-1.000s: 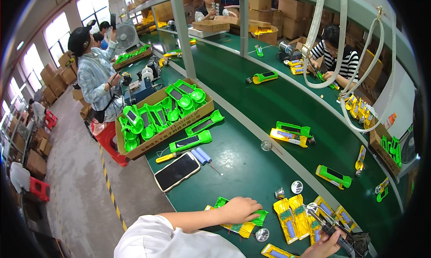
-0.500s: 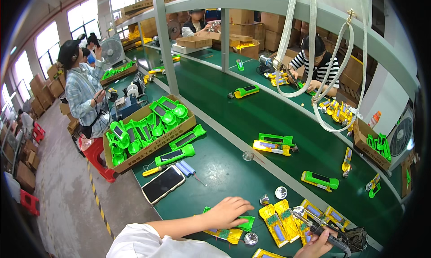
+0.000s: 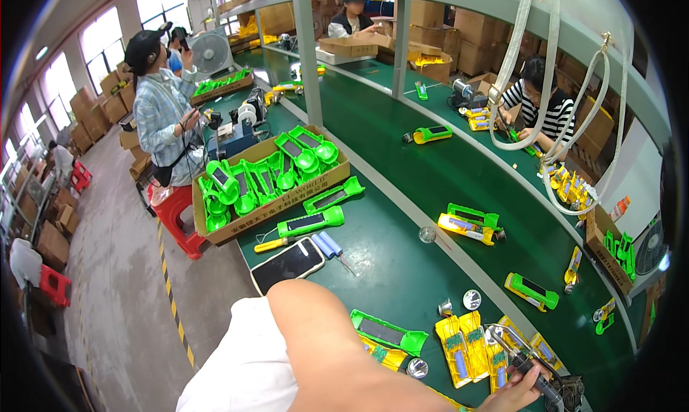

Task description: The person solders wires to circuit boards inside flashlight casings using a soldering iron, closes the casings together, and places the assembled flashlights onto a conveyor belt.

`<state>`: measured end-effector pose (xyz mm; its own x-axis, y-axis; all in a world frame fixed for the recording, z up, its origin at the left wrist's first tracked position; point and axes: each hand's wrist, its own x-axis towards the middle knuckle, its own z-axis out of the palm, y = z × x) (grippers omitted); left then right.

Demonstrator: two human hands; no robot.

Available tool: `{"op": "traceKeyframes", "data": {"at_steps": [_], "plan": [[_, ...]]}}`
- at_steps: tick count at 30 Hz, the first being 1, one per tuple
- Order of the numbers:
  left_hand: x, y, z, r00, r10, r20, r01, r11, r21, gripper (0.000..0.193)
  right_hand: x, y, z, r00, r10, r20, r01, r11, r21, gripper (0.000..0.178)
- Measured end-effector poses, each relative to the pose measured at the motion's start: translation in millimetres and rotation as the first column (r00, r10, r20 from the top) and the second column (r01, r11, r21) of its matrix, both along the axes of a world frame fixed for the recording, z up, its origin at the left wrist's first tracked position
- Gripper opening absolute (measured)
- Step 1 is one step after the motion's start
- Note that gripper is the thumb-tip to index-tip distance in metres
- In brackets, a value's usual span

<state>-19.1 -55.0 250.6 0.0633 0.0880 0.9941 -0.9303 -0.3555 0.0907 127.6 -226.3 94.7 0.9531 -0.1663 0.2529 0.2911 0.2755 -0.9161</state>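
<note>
The tool (image 3: 535, 376) sat at the lower right of the frame, a dark, slim handpiece with a metal tip, most likely a soldering iron or driver, and the right hand (image 3: 518, 394) was wrapped around its grip, fingers closed on it. Its tip pointed up and left toward the yellow boards (image 3: 465, 346), flat yellow pieces with green strips on them, lying side by side on the green bench (image 3: 402, 268). By the look of it, the step in hand was work on those boards, and the next move called for a steady tip brought down onto one small spot without nudging the piece.

The left hand was out of sight; the forearm (image 3: 337, 347) swept across the bottom centre and hid it, so whether it held anything could not be told. Just left of the boards lay an open green shell (image 3: 387, 333) with a dark panel, and below it a round silver reflector (image 3: 417, 368). Two more reflectors (image 3: 471, 299) sat just above the boards.

Further up and left were a dark phone (image 3: 288, 265), a green torch (image 3: 311, 222) and a carton (image 3: 215, 229) packed with green torches. A person in a plaid shirt (image 3: 159, 114) stood at the upper left.
</note>
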Motion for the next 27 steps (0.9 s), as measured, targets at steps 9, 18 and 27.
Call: {"op": "traceKeyframes", "data": {"at_steps": [9,18,27], "plan": [[12.7,21.8,-11.2,0.987,0.158,0.033,-0.161,0.98,0.119,0.01,2.6,-2.4,2.0,0.994,-0.094,0.05,0.101,0.979,-0.177,0.021],[17.5,37.4,-16.2,0.926,0.377,0.01,-0.375,0.916,0.142,0.006,6.2,-5.3,1.3,0.995,-0.097,0.003,0.096,0.987,-0.129,0.027],[15.5,36.7,-32.5,0.832,0.554,-0.036,-0.541,0.824,0.165,0.006,-2.4,-11.9,0.5,0.988,-0.131,0.078,0.146,0.959,-0.244,0.016]]}}
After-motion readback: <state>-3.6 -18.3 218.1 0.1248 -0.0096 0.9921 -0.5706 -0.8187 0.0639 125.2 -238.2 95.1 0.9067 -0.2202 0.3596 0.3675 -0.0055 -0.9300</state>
